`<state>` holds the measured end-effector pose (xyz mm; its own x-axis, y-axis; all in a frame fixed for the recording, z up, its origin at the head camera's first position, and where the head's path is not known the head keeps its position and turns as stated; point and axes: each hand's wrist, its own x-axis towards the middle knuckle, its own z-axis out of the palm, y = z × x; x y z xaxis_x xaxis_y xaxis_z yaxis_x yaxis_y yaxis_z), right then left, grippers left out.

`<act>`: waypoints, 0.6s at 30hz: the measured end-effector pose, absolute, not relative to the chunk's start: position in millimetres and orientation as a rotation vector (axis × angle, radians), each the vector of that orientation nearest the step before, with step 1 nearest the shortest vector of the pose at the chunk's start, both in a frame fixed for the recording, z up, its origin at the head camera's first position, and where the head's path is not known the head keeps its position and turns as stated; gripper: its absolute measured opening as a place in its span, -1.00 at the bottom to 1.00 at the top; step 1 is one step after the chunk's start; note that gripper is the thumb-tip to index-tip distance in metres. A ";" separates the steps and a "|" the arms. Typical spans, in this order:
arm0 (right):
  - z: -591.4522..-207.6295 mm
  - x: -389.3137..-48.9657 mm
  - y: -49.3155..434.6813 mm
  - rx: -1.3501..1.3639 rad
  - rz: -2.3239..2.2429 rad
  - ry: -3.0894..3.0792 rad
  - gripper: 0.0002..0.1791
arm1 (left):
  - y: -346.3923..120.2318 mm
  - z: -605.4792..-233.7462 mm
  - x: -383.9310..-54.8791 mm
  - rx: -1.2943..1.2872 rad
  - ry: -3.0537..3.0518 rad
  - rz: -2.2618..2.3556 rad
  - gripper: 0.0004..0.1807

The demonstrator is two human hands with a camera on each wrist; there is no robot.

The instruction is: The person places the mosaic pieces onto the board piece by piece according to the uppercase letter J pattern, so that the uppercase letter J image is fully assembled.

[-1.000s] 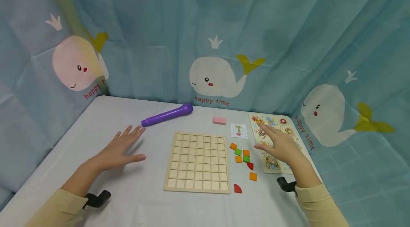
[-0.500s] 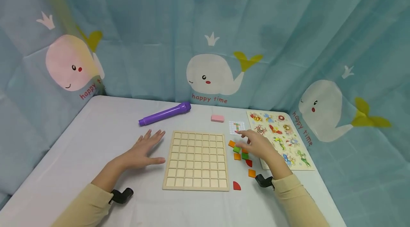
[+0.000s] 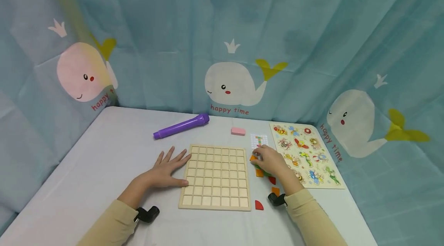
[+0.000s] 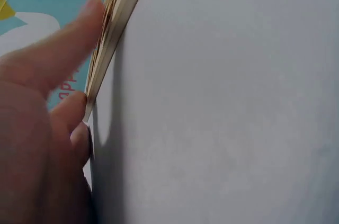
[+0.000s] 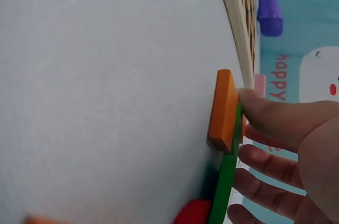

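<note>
A light wooden grid board lies at the middle of the white table. My left hand spreads its fingers at the board's left edge, with thumb and fingertips right at the rim. In the left wrist view the thumb overlaps the board's side. My right hand curls over the tiles right of the board. Thumb and forefinger pinch an orange square tile. Close by are another orange tile, a green tile and a red quarter-round piece; the hand partly hides this cluster.
A small grid pattern card lies just beyond my right hand. A pink block and a purple toy microphone lie at the back. An insect picture puzzle board lies at the right. A red quarter piece lies near the board's lower right corner.
My left hand has moved right to the board's edge. The right hand has moved left and down from over the puzzle board to the tiles, its fingers curling in.
</note>
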<state>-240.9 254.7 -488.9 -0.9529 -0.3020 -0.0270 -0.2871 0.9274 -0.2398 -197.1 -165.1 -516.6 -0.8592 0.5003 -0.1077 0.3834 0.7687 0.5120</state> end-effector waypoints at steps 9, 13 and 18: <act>-494.3 -242.2 250.7 -0.391 -0.541 2.979 -0.78 | -165.2 -518.6 -198.3 0.668 2.707 0.703 0.13; -497.3 -243.2 250.9 -0.344 -0.684 2.897 -0.81 | -165.8 -521.6 -196.0 0.648 2.704 0.699 0.14; -491.5 -246.2 248.0 -0.384 -0.694 2.936 -0.83 | -165.6 -521.9 -197.2 0.656 2.730 0.734 0.13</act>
